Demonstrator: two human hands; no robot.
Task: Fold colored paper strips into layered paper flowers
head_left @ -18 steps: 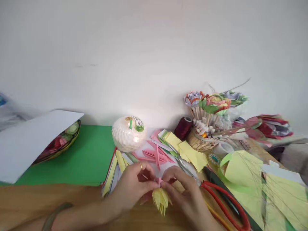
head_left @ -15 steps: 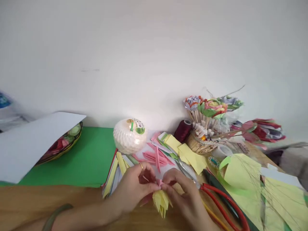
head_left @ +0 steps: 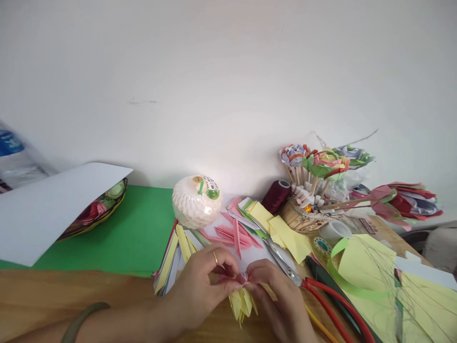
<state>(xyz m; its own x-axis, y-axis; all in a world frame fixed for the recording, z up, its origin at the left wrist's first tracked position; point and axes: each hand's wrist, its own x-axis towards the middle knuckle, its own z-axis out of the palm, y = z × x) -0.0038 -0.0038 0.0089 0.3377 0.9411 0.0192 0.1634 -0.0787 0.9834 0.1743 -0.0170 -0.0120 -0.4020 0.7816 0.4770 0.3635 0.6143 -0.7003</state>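
Note:
My left hand [head_left: 210, 281] and my right hand [head_left: 273, 295] meet at the table's front, both pinching a small folded-paper flower. Its yellow petals [head_left: 243, 303] hang down below my fingers, and a bit of pink paper shows between the fingertips. My fingers cover most of its upper end. Just behind my hands lie pink folded paper strips [head_left: 233, 237]. Beside my right hand rest scissors with red handles [head_left: 337, 297], their blades pointing away to the left. Yellow and white paper strips [head_left: 171, 259] lie near my left hand.
A white-wrapped round fruit [head_left: 196, 202] stands by the wall. Back right are a thread spool [head_left: 277, 196] and a basket [head_left: 302, 216] of paper flowers. Yellow sheets with thin wires [head_left: 367, 267] lie at right. On the left, a white sheet [head_left: 53, 209] covers part of a bowl over green board [head_left: 143, 228].
The camera view has shifted slightly, so the things at right sit further right. Both hands still pinch the paper flower, and my fingers have shifted a little around its pink end.

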